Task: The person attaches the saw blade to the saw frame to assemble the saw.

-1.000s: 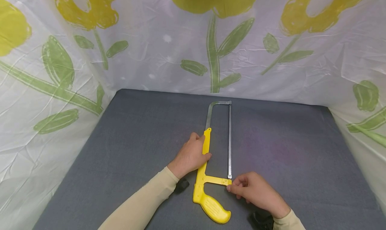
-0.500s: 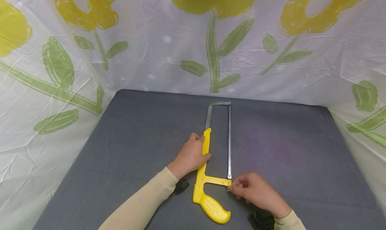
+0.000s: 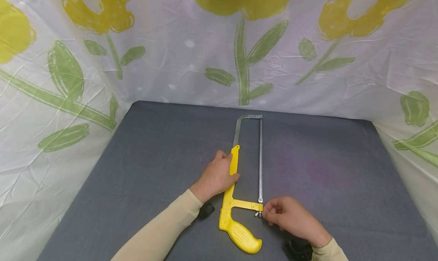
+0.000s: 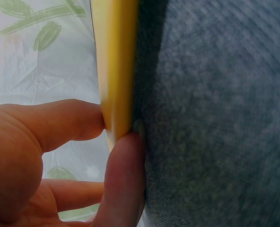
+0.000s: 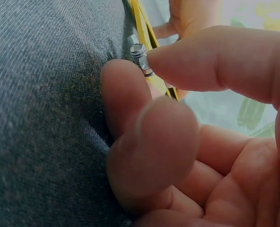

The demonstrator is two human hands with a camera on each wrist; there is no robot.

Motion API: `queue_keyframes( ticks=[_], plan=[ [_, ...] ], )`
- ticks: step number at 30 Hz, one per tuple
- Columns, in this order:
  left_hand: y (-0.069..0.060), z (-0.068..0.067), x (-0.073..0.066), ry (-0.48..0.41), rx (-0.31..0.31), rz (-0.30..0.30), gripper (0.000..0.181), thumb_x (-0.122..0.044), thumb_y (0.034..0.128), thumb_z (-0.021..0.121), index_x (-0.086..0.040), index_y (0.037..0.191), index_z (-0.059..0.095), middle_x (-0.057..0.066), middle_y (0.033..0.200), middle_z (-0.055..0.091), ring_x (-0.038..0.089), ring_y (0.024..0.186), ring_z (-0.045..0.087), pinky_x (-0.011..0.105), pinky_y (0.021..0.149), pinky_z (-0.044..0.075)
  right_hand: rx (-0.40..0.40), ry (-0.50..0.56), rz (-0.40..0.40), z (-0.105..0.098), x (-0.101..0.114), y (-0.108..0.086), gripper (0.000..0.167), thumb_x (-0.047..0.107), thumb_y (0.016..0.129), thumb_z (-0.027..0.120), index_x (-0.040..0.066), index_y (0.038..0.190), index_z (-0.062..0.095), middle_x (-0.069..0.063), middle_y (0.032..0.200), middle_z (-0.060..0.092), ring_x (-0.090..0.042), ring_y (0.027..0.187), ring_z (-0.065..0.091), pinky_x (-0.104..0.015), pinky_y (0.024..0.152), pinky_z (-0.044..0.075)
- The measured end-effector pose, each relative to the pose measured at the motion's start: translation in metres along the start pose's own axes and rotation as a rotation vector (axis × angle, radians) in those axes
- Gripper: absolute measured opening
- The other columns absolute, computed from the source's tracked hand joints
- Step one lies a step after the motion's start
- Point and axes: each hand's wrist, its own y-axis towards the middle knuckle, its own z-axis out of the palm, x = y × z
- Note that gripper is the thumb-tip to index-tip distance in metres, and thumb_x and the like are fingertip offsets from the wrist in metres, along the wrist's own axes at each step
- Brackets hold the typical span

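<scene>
A hacksaw (image 3: 227,196) with a yellow frame and handle lies flat on the grey cloth, its metal blade (image 3: 261,158) along the right side. My left hand (image 3: 216,177) grips the yellow frame at mid-length; the left wrist view shows finger and thumb pinching the yellow bar (image 4: 118,61). Beside the near end of the blade, my right hand (image 3: 291,219) works at a small metal wing nut (image 3: 258,214) on a threaded stud. In the right wrist view the thumb touches the wing nut (image 5: 144,61), with a fingertip close below; the far contact is partly hidden.
Grey cloth (image 3: 154,147) covers the table. White sheeting (image 3: 171,56) printed with yellow flowers surrounds it at the back and both sides. Dark wrist devices (image 3: 297,249) sit by the sleeves.
The wing nut, covered by my right fingertips a second ago, now shows beside them as the thumb has shifted slightly to the right. My left hand and the hacksaw stay put.
</scene>
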Motion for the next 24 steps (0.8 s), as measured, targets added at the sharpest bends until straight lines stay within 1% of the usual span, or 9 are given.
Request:
queue_keyframes(
  ticks=[5, 14, 24],
  plan=[
    [-0.0004, -0.0002, 0.0002, -0.007, 0.002, -0.003, 0.08, -0.029, 0.0962, 0.082, 0.001, 0.161, 0.047, 0.017, 0.137, 0.053, 0.015, 0.076, 0.059, 0.023, 0.062, 0.05, 0.002, 0.003, 0.007, 0.0001, -0.0004, 0.0004, 0.01, 0.018, 0.1, 0.073, 0.012, 0.093, 0.076, 0.002, 0.075, 0.069, -0.011, 0.06, 0.058, -0.028, 0.052, 0.049],
    [-0.0004, 0.0002, -0.0008, 0.008, 0.004, -0.011, 0.08, -0.03, 0.0962, 0.082, 0.0, 0.161, 0.047, 0.017, 0.138, 0.054, 0.015, 0.078, 0.059, 0.023, 0.063, 0.051, 0.009, 0.002, 0.001, -0.0004, -0.0002, 0.0003, 0.01, 0.017, 0.1, 0.072, 0.012, 0.093, 0.076, 0.002, 0.074, 0.068, -0.009, 0.057, 0.056, -0.027, 0.052, 0.047],
    [-0.0003, -0.0004, -0.0003, -0.001, 0.003, 0.003, 0.079, -0.029, 0.0964, 0.082, 0.001, 0.161, 0.048, 0.017, 0.136, 0.054, 0.016, 0.075, 0.059, 0.023, 0.061, 0.049, 0.011, 0.002, 0.011, -0.0002, -0.0009, 0.0004, 0.008, 0.015, 0.1, 0.072, 0.011, 0.094, 0.075, 0.001, 0.075, 0.069, -0.011, 0.059, 0.057, -0.028, 0.052, 0.048]
  ],
)
